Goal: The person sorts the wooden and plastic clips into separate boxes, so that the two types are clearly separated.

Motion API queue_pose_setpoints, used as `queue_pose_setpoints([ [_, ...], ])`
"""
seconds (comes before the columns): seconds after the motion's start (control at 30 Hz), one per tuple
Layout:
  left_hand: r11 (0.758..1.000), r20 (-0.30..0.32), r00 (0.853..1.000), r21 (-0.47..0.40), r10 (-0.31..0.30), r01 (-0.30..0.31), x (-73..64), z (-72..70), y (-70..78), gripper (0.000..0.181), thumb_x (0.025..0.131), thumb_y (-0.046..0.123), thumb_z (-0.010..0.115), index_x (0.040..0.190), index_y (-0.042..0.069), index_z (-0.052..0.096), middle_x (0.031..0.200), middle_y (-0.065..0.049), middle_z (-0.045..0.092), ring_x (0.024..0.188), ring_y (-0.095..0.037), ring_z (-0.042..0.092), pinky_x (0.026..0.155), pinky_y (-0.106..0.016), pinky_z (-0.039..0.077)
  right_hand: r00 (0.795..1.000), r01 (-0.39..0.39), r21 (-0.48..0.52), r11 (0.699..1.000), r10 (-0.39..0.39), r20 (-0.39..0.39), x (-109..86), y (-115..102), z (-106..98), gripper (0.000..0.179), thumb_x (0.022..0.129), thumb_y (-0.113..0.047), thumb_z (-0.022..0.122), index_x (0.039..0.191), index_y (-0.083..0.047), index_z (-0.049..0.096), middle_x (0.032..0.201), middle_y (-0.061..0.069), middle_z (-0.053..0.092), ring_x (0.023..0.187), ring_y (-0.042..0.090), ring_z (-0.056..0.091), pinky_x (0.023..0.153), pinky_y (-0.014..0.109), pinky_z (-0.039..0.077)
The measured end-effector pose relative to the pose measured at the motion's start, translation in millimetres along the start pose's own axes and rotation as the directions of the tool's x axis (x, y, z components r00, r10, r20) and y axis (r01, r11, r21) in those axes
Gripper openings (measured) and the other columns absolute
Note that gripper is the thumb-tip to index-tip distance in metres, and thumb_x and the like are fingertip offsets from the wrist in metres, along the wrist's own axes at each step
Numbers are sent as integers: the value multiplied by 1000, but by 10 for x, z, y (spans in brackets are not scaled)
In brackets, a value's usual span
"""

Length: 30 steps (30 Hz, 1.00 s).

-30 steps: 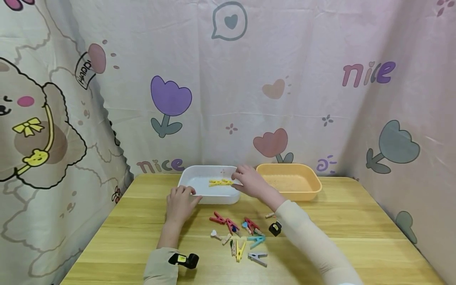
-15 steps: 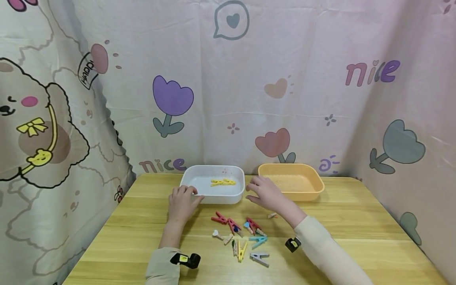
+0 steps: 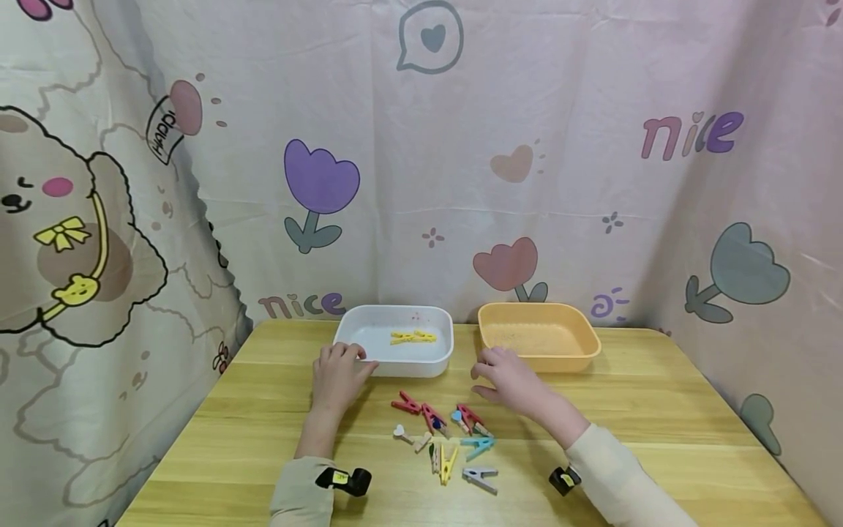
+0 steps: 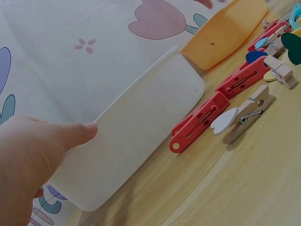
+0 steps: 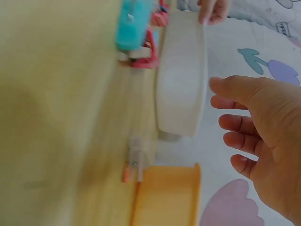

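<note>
Yellow clothespins (image 3: 413,337), seemingly two, lie end to end on the floor of the white tray (image 3: 411,368), to the right of the left fingers and slightly beyond them, apart from both hands. From the right fingertips they lie to the left and farther away.

The left hand (image 3: 337,377) grips the tray's near left corner: its thumb presses the outer wall at the rim, and the other fingers reach over the edge. The right hand (image 3: 510,377) hovers with thumb and fingers parted and loosely bent; in the right wrist view its fingertips show apart from both trays.

Nearer the person than the fingers, and between the two hands, loose pegs are scattered: three red clothespins (image 3: 405,402), a blue clothespin (image 3: 478,445), another yellow clothespin (image 3: 448,465), a grey clothespin (image 3: 479,479) and small wooden clips, one bearing a white heart (image 3: 399,431). A blurred wooden clip (image 5: 135,157) sits lower than the right fingers, near the orange tray.

That orange tray (image 3: 553,362) stands just beyond the right hand and extends to its right. Under everything is the wooden table (image 3: 237,439); past the trays hangs a printed cloth (image 3: 408,168).
</note>
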<state>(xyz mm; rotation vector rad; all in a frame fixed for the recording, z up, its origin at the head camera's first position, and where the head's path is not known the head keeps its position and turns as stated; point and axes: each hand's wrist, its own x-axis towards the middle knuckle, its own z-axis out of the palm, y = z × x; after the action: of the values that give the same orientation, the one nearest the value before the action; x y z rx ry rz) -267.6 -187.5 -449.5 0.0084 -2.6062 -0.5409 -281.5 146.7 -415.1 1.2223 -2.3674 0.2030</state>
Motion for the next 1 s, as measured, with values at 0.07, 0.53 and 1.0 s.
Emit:
queue_pose_setpoints([
  [0.07, 1000, -2, 1000, -2, -2, 2, 2, 0, -2, 32, 84, 46, 72, 94, 16, 64, 105, -11, 62, 106, -33, 49, 89, -49, 40, 999, -2, 15, 1000, 1, 40, -35, -31, 19, 18, 78, -25, 81, 88, -16, 69, 87, -4, 54, 82, 15, 50, 70, 32, 41],
  [0.53, 1000, -42, 999, 10, 12, -12, -5, -15, 22, 30, 82, 42, 76, 91, 16, 64, 102, -11, 63, 104, -34, 50, 86, -50, 41, 986, -18, 78, 997, 5, 168, -187, -109, 155, 13, 78, -28, 80, 75, -21, 69, 81, -9, 53, 78, 8, 46, 68, 24, 37],
  [1.0, 1000, -31, 1000, -5, 5, -5, -25, -26, 39, 30, 82, 41, 76, 92, 15, 65, 101, -11, 63, 104, -34, 50, 85, -48, 41, 972, -17, 109, 994, -9, 234, -137, -182, 235, 11, 80, -28, 78, 76, -22, 71, 83, -9, 57, 78, 7, 47, 70, 25, 41],
])
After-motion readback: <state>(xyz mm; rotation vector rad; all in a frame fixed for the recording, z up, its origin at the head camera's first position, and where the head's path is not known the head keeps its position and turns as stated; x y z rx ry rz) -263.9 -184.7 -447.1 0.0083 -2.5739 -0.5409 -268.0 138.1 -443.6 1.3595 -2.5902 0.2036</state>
